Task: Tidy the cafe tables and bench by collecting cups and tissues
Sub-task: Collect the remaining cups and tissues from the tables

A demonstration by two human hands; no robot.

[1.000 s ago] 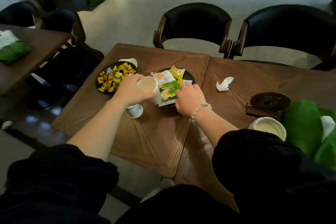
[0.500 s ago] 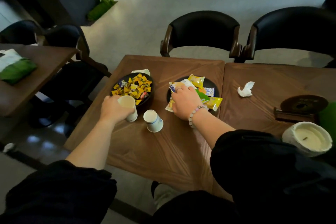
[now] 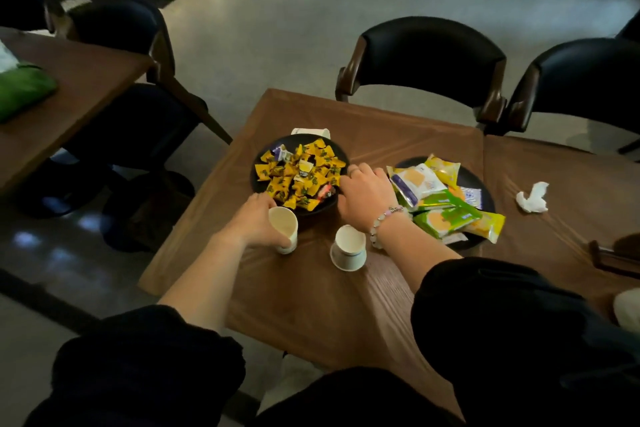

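White paper cup (image 3: 284, 230), upright, seemingly empty

No words or numbers can be read here. The snack packets (image 3: 440, 215) on the black plate (image 3: 479, 180) have some printing, but it is too small and blurry. The yellow candy wrappers (image 3: 301, 180) look just as fuzzy.
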